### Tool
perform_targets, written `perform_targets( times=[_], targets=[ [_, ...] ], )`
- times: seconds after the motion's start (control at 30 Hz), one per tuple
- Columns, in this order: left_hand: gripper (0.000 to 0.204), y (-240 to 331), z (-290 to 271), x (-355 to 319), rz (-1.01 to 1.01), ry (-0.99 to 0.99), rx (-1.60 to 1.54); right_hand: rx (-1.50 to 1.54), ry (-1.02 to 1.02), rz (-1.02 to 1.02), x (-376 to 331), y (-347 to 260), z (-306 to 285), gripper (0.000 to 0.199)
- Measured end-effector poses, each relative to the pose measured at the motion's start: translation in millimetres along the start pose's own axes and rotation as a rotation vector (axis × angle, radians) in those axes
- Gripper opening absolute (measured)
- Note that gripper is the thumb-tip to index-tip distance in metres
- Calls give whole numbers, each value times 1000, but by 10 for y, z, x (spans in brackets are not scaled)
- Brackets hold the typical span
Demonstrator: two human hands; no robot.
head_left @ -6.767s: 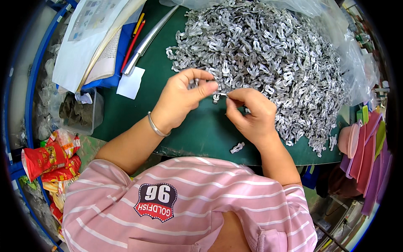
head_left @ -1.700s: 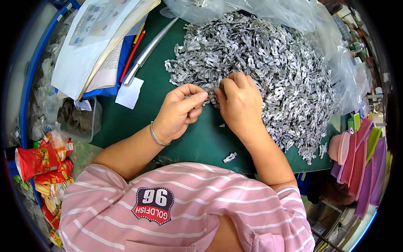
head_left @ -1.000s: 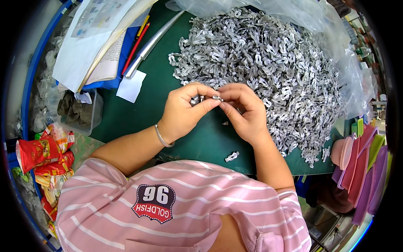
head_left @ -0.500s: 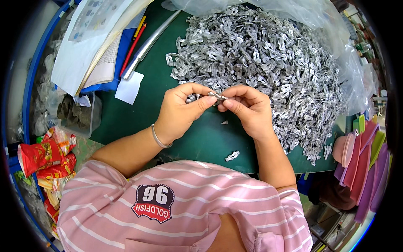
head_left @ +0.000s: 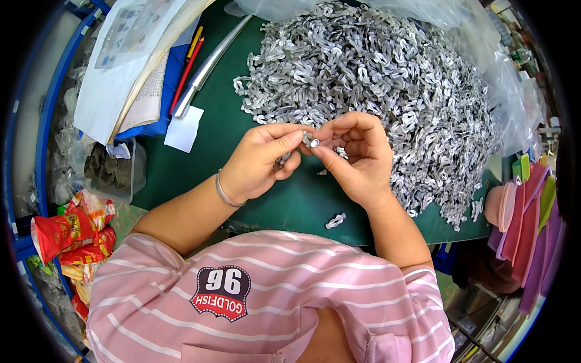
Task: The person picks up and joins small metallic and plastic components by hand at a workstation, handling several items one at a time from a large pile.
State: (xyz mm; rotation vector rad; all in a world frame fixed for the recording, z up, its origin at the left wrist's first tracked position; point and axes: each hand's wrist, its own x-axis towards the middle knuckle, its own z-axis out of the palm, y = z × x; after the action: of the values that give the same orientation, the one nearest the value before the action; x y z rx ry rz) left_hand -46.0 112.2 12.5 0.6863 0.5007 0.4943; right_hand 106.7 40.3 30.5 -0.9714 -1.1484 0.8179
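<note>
Turned since the earlier frame, a metal piece point(head_left: 310, 140) is pinched by the left hand point(head_left: 259, 158) beside the heap point(head_left: 375, 72); right hand point(head_left: 365, 158) touching it, grip unclear.

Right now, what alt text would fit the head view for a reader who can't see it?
The left hand pinches a small silvery piece by the fingertips of the right hand, above a green table. Beyond them spreads a large heap of similar pieces; one loose piece lies near the table's front edge. Papers and a red pencil lie at upper left.
</note>
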Motion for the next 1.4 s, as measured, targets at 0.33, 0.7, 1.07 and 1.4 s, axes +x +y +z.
perform_targets(
  times=[0.33,0.7,1.07,1.4],
  targets=[
    [24,167,-123,39,75,20,-374,-944,-278,-316,108,-38,-193,18],
    [11,108,-11,-4,70,118,27,-616,-100,-12,75,-49,-113,12],
    [12,8,-6,-3,710,53,803,-269,-181,102,60,10,-140,11],
    [17,21,51,-28,114,132,206,-112,-26,-17,7,45,-68,37]
  ],
)
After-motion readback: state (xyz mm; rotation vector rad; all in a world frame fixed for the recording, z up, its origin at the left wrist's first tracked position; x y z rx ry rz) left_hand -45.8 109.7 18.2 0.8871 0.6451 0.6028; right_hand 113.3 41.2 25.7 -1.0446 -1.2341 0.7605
